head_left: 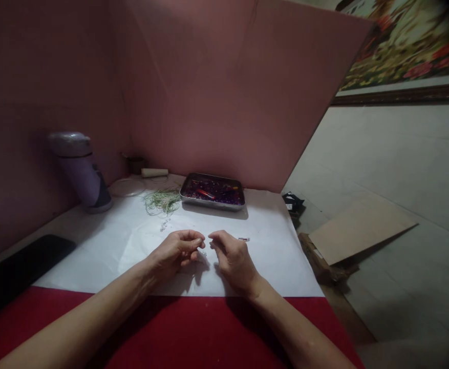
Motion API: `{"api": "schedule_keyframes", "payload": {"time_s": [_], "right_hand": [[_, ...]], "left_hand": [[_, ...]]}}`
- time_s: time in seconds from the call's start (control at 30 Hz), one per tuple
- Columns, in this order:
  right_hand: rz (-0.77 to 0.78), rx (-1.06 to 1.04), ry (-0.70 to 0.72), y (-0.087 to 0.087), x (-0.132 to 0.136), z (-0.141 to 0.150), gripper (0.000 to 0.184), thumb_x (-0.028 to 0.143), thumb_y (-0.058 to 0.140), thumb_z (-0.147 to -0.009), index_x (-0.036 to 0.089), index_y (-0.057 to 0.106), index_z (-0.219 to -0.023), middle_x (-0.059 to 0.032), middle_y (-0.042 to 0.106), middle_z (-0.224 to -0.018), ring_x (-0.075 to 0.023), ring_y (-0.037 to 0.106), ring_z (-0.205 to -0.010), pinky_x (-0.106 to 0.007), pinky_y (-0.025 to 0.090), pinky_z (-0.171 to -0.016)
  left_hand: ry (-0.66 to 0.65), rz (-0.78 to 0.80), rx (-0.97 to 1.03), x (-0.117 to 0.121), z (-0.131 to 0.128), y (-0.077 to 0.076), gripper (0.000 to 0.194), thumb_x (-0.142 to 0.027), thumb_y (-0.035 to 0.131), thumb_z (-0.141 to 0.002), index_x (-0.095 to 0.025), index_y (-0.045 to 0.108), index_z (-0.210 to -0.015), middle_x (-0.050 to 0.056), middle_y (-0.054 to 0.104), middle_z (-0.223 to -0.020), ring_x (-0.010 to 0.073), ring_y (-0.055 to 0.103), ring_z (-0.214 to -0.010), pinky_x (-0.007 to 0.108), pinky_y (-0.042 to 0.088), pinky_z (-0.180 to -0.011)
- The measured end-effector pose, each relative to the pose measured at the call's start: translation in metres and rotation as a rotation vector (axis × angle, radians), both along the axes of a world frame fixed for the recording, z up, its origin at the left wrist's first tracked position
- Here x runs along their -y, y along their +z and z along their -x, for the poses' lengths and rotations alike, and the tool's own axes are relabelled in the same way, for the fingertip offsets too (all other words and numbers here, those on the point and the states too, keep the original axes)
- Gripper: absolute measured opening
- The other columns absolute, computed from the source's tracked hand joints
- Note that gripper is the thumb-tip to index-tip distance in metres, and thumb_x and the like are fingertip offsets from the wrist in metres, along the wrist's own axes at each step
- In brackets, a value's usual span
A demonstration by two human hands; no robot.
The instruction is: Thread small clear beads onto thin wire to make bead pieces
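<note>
Over the white sheet, my left hand has its thumb and forefinger pinched together. What they hold is too small to make out. Tiny clear beads show just below those fingertips. Facing it, a short gap away, is my right hand, with thumb and forefinger slightly apart and the other fingers curled. I see nothing between them. A small slim item lies on the sheet beyond my right knuckles. A few more clear beads lie beyond my left hand.
A metal tray of dark purple beads holds a red pen-like tool. Left of it are tangled green threads and a pale roll. A lilac flask and a black flat object stand leftward. Pink panels enclose the back.
</note>
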State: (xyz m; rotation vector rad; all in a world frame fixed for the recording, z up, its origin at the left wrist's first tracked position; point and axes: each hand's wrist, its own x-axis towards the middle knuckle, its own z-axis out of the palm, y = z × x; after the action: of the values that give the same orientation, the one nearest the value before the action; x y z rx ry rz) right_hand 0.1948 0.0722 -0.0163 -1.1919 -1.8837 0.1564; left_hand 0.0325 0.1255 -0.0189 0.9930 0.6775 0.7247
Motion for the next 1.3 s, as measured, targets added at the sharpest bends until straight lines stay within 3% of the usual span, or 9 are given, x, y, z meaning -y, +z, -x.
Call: {"api": "schedule_keyframes", "payload": {"time_s": [0.17, 0.37, 0.57, 0.7, 0.97, 1.3], "right_hand": [[0.045, -0.039, -0.025, -0.0013, 0.0008, 0.0002, 0.013, 0.010, 0.042, -0.082, 0.017, 0.054, -0.082, -0.0011, 0.062, -0.066, -0.0109, 0.057, -0.053, -0.020, 0.042, -0.053], [-0.030, 0.038, -0.054, 0.0009, 0.0020, -0.0001, 0.012, 0.012, 0.045, -0.080, 0.017, 0.056, -0.077, -0.0026, 0.063, -0.068, -0.0124, 0.058, -0.058, -0.021, 0.043, -0.057], [-0.050, -0.095, -0.036, 0.0007, 0.0018, 0.0008, 0.014, 0.011, 0.047, -0.080, 0.017, 0.057, -0.087, -0.0006, 0.062, -0.063, -0.0114, 0.059, -0.053, -0.021, 0.046, -0.054], [-0.090, -0.156, -0.007, 0.0009, 0.0028, -0.0001, 0.017, 0.008, 0.047, -0.079, 0.017, 0.059, -0.084, -0.0011, 0.063, -0.067, -0.0116, 0.061, -0.058, -0.022, 0.048, -0.058], [-0.104, 0.037, -0.113, 0.0013, 0.0021, -0.0010, 0.015, 0.013, 0.048, -0.082, 0.017, 0.060, -0.074, -0.0038, 0.062, -0.067, -0.0137, 0.058, -0.061, -0.023, 0.044, -0.058], [-0.078, 0.147, -0.151, 0.0011, 0.0039, 0.0006, 0.015, 0.015, 0.051, -0.081, 0.017, 0.065, -0.078, -0.0037, 0.067, -0.072, -0.0134, 0.061, -0.063, -0.022, 0.041, -0.060]], "left_hand": [[0.018, 0.001, -0.014, 0.0018, -0.0010, 0.0024, 0.012, -0.015, 0.066, -0.066, -0.011, 0.059, -0.075, 0.002, 0.057, -0.073, 0.0014, 0.042, -0.043, 0.013, 0.024, -0.034], [0.019, -0.003, 0.001, 0.0011, -0.0012, 0.0036, 0.014, -0.016, 0.067, -0.066, -0.011, 0.059, -0.076, 0.002, 0.057, -0.073, 0.0017, 0.042, -0.044, 0.013, 0.025, -0.035], [0.034, 0.020, 0.002, 0.0017, -0.0017, 0.0050, 0.015, -0.018, 0.069, -0.064, -0.011, 0.059, -0.073, 0.002, 0.057, -0.069, 0.0023, 0.042, -0.044, 0.014, 0.026, -0.036], [0.049, 0.032, 0.006, 0.0025, -0.0026, 0.0069, 0.012, -0.016, 0.069, -0.065, -0.010, 0.059, -0.070, 0.001, 0.056, -0.063, 0.0024, 0.042, -0.042, 0.015, 0.026, -0.036], [0.043, 0.033, 0.021, 0.0029, -0.0022, 0.0076, 0.011, -0.015, 0.068, -0.066, -0.010, 0.059, -0.070, 0.001, 0.057, -0.065, 0.0025, 0.044, -0.043, 0.015, 0.029, -0.038], [0.048, 0.030, 0.009, 0.0027, -0.0019, 0.0072, 0.011, -0.014, 0.068, -0.065, -0.010, 0.060, -0.072, 0.002, 0.059, -0.067, 0.0025, 0.046, -0.043, 0.015, 0.033, -0.040]]}}
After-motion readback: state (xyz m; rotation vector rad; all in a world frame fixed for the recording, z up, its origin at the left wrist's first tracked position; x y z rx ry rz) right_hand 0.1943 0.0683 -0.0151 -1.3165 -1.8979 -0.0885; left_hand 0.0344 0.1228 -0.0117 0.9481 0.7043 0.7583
